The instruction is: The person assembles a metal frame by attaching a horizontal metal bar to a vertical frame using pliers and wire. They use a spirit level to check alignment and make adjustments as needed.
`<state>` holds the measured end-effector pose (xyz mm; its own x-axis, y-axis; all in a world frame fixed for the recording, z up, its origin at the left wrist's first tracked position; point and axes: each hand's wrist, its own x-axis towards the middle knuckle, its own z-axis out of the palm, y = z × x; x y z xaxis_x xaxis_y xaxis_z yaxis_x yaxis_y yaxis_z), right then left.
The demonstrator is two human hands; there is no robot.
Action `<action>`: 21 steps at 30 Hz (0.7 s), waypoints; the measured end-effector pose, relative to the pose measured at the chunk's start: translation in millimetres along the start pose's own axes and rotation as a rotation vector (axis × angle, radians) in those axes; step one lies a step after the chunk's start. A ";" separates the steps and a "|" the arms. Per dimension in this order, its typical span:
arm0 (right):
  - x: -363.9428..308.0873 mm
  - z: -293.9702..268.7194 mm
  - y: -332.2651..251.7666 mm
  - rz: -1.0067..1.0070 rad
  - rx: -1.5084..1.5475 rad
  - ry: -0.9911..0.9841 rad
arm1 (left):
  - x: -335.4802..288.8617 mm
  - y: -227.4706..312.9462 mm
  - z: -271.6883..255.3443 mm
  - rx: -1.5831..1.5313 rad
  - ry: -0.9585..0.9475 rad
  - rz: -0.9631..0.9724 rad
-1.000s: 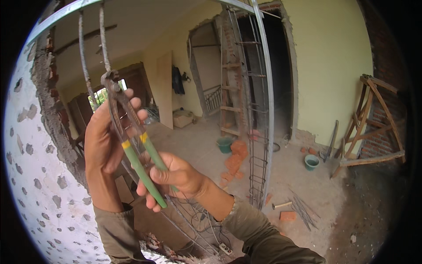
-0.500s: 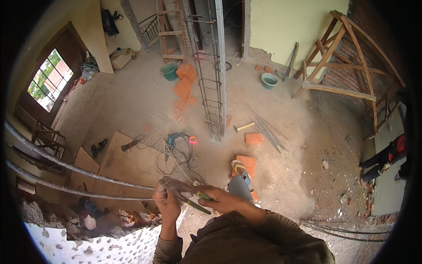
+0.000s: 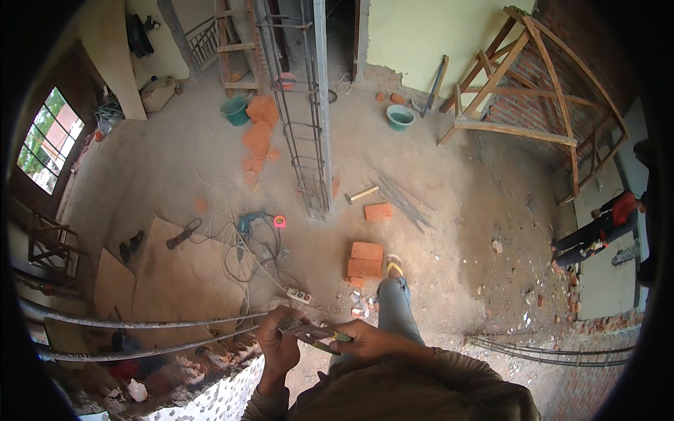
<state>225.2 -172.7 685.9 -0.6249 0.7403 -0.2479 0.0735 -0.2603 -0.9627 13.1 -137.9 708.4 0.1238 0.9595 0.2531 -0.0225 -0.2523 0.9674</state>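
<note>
My right hand is closed around the green handles of a pair of pliers, held level in front of my body. The head of the pliers points left, to my left hand, whose fingers are curled at the jaws. What those fingers pinch, if anything, is too small and dark to make out. Two long steel bars, an upper one and a lower one, run in from the left and end close to my left hand.
Orange bricks lie stacked by my sandalled foot. Ahead are a hammer, a power drill, tangled cables and a power strip. A rebar column cage rises beyond. Another person is at the far right.
My view has shifted, and my foot has come off the bricks to the floor on their right. Both hands sit slightly lower, with the pliers still in my right hand.
</note>
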 end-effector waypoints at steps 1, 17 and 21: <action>2.1 -5.7 1.4 -0.105 -0.010 -0.035 | -0.2 -3.2 1.1 -0.051 0.028 -0.037; -25.4 -286.4 6.2 0.021 0.292 -0.455 | 129.9 -107.8 203.4 0.052 0.545 0.010; -61.2 -404.0 25.8 0.007 0.260 -0.497 | 183.2 -142.1 288.2 0.111 0.625 -0.076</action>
<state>579.4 25.7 632.5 -0.9208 0.3733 -0.1133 -0.0755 -0.4554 -0.8871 324.8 37.6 614.5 -0.4818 0.8589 0.1736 0.0701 -0.1597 0.9847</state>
